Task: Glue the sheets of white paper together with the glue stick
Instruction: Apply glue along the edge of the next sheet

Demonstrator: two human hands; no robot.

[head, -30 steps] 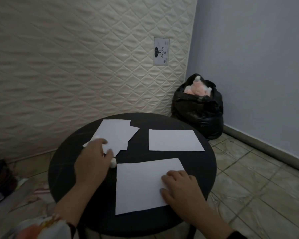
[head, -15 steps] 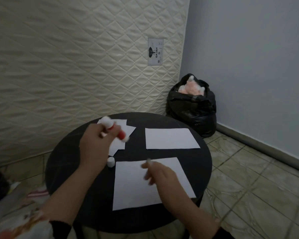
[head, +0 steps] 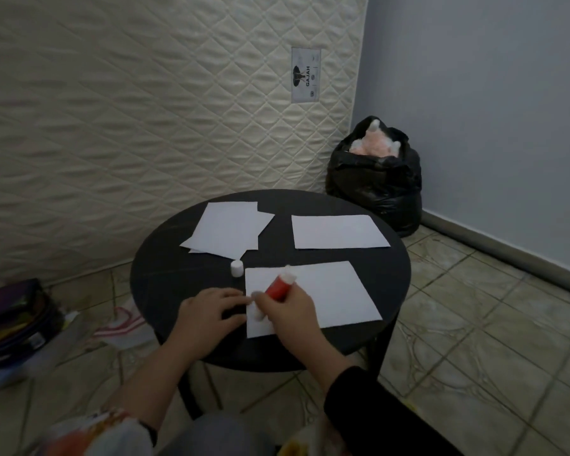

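Gripping red glue stick point(head: 278, 287), right hand point(head: 288, 310) fingers curled round it over near paper sheet point(head: 313, 296); left hand point(head: 208, 312) fingers spread, touching sheet's left edge; white cap point(head: 236, 268) upright on black round table point(head: 165, 278).

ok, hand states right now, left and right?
Left hand: open, fingers flat at the near sheet's left edge.
Right hand: grips the red glue stick, lower end on that sheet.

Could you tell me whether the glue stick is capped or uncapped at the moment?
Uncapped: the white cap stands alone on the table, apart from the glue stick gripped in the right hand.
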